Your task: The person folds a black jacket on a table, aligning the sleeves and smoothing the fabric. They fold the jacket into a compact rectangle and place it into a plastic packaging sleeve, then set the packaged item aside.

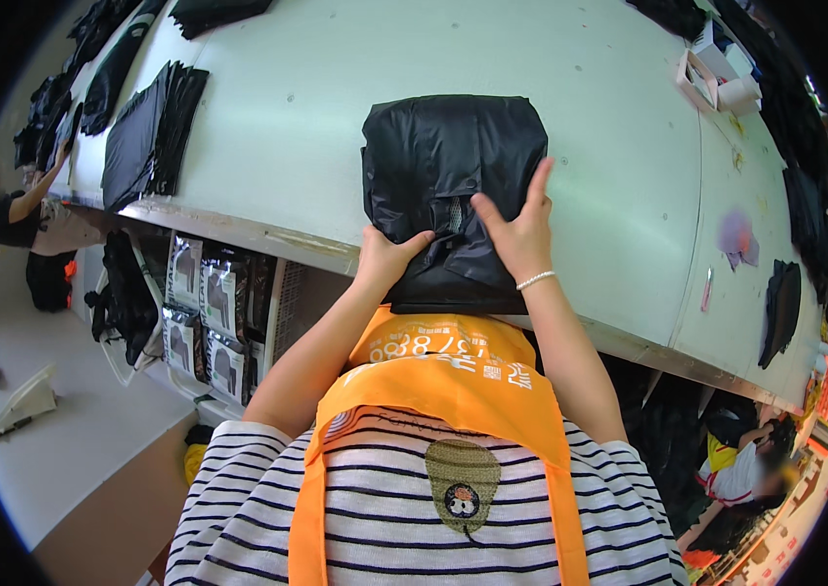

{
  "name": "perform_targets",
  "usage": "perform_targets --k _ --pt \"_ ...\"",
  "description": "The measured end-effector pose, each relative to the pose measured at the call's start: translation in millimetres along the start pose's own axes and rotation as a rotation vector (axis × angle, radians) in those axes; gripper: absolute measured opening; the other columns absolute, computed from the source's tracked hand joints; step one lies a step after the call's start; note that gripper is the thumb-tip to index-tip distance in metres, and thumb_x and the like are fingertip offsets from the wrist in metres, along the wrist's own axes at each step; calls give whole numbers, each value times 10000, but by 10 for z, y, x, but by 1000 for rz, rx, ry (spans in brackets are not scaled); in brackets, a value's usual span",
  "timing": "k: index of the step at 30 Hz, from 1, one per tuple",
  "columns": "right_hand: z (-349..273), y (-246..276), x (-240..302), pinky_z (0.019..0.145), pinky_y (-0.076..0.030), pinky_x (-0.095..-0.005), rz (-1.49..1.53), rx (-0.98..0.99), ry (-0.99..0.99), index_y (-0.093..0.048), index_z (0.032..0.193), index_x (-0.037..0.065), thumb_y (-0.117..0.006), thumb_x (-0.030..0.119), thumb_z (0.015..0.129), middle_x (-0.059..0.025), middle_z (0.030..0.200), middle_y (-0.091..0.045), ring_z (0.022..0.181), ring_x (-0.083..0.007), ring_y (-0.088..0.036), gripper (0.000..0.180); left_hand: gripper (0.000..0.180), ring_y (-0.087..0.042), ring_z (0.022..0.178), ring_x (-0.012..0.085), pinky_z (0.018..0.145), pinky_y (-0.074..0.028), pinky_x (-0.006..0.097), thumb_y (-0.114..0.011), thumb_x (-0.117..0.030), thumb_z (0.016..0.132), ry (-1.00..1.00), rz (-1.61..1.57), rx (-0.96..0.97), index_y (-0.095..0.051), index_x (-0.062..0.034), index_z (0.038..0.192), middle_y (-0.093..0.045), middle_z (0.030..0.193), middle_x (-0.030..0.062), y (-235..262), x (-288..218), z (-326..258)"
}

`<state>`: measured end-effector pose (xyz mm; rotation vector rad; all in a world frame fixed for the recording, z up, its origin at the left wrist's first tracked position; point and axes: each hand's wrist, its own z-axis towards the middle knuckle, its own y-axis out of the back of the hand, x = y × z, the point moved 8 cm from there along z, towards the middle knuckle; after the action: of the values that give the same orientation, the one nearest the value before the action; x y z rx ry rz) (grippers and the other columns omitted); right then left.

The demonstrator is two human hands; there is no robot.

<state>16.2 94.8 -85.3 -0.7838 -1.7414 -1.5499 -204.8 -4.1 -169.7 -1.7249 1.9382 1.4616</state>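
Observation:
A folded black garment of smooth, shiny fabric lies at the table's near edge, straight in front of me. A small opening with a grey mesh-like patch shows in its middle. My left hand grips its near left part, the thumb on top pointing at the opening and the other fingers hidden. At the right side, my right hand holds it too: the thumb presses beside the opening, and a finger reaches along the right edge. A beaded bracelet circles my right wrist.
Stacked black folded garments lie on the pale table to the left. Small boxes, a purple scrap and a black cloth are at right. Packaged goods sit below. Other people are at both sides.

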Motion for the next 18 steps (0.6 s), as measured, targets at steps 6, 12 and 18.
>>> perform_targets --k 6,12,18 --pt "-94 -419 580 906 -454 -420 -429 17 290 -423 1362 380 -620 75 812 -395 1375 -235 1077 -502 -505 659 798 -600 991 397 839 -484 419 -789 -372 667 -201 254 -25 -415 145 1147 -616 1012 279 173 -287 188" --pt "-47 -1276 1307 833 -426 -437 -710 101 348 -570 1259 285 -550 525 832 -401 1423 -152 905 -420 -526 490 489 -605 938 413 762 -496 463 -660 -262 805 -212 335 12 -458 100 1064 -628 960 279 756 -450 554" --pt "497 -2028 1804 926 -378 -424 -1181 426 93 -445 1384 185 -556 765 656 -341 1475 -101 1077 -428 -472 938 416 -514 1054 451 843 -454 473 -607 -159 802 -621 -70 280 -483 25 1154 -550 1133 298 613 -250 749"
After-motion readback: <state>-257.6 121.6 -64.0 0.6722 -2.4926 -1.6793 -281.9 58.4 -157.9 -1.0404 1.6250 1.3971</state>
